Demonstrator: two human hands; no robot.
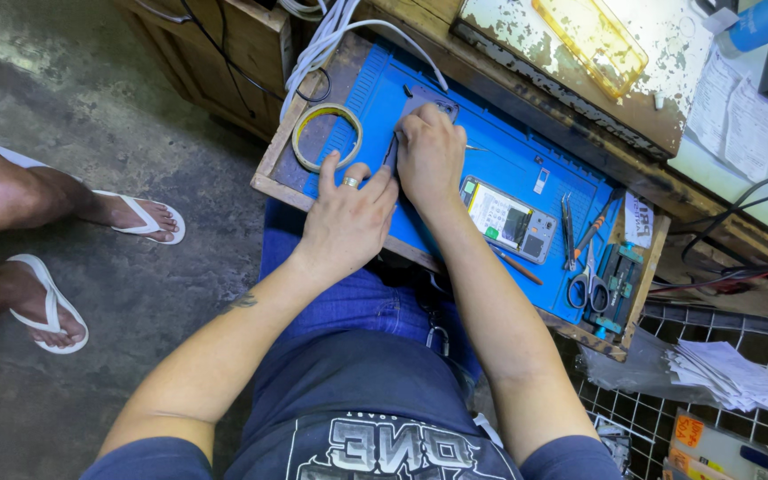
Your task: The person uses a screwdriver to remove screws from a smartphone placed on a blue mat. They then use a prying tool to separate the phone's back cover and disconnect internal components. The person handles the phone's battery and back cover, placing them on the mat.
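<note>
**Two hands bearing down on a dark phone part at the far end of the blue mat**

The person sits with a blue rubber work mat (508, 151) in a shallow wooden tray (270, 182) across the lap, and both hands meet at its far left end. The right hand (430, 158) lies curled over a flat dark grey phone panel (430, 104), fingers folded down onto it and pressing it against the mat; most of the panel is hidden beneath the knuckles, so only its upper edge and a corner show beyond them. A thin metal point pokes out just right of that hand, so it seems to pinch a fine tool, though I cannot make out the hold itself. The left hand (348, 213), a ring on one finger, rests just below, fingers loosely spread and touching the panel's near edge, seemingly to stop it sliding.

Just left of the grip lies a pale yellowish roll of tape (326, 136), close at hand. To the right, well apart, sits a small opened phone with a light screen (508, 218), then tweezers (567, 229) and blue-handled scissors (588, 286) parked along the mat's far side.
</note>
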